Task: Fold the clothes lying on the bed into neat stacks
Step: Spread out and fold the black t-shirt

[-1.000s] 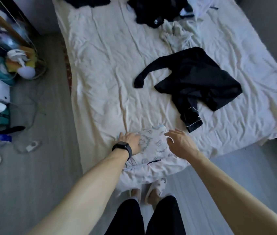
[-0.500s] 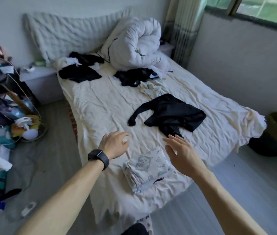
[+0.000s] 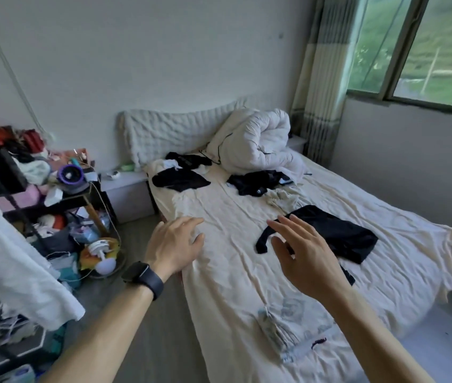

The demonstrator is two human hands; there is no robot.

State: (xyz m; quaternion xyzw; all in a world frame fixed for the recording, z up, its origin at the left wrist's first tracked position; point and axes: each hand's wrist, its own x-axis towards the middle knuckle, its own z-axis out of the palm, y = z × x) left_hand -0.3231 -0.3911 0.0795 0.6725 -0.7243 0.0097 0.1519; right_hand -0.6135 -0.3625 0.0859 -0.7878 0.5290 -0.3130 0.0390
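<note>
Once on the folded garment (image 3: pixel 280 327), left hand (image 3: pixel 175 246), right hand (image 3: pixel 306 254) aloft.

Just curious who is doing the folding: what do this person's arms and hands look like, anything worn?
No sleeves show on the left forearm or right forearm. A black watch with a rectangular face and wide band circles the left wrist. The left hand and right hand wear no gloves or visible rings.

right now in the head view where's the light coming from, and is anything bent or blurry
Head view: daylight from the window at upper right falls softly on the bed, no hard shadows. Head view: the wide lens tilts the curtain and window frame.
</note>
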